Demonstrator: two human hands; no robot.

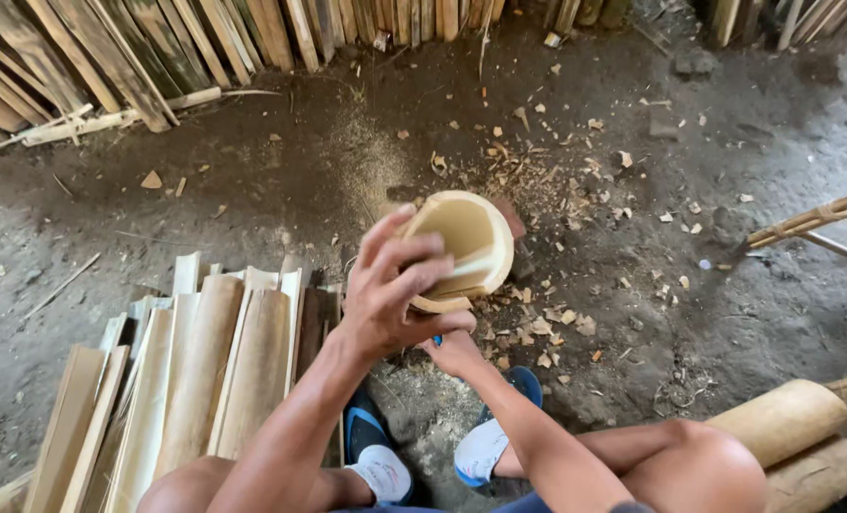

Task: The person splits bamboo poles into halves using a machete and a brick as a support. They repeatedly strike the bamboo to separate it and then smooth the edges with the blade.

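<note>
I am seeing the left hand [390,290] wrapping over the rim of a short bamboo section [466,249], a hollow, pale yellow tube with a smooth inner wall and a thick cut edge. Its fingers [414,275] are curling over that rim and gripping it, holding the tube upright over the dirt floor [253,190] in front of the knees. The right hand [454,351] is sitting low beneath the tube, mostly hidden by the left hand, and I cannot tell whether its fingers are closing on anything. Rough chips and shavings [537,328] are littering the packed grey earth around the tube. To the left, split bamboo slats [205,370], curved and fibrous, are lying stacked side by side, close to the left forearm. Round bamboo poles [794,427] are lying at the lower right. Beyond the tube the floor is lying open as far as the leaning slats [158,47] along the top edge.
</note>
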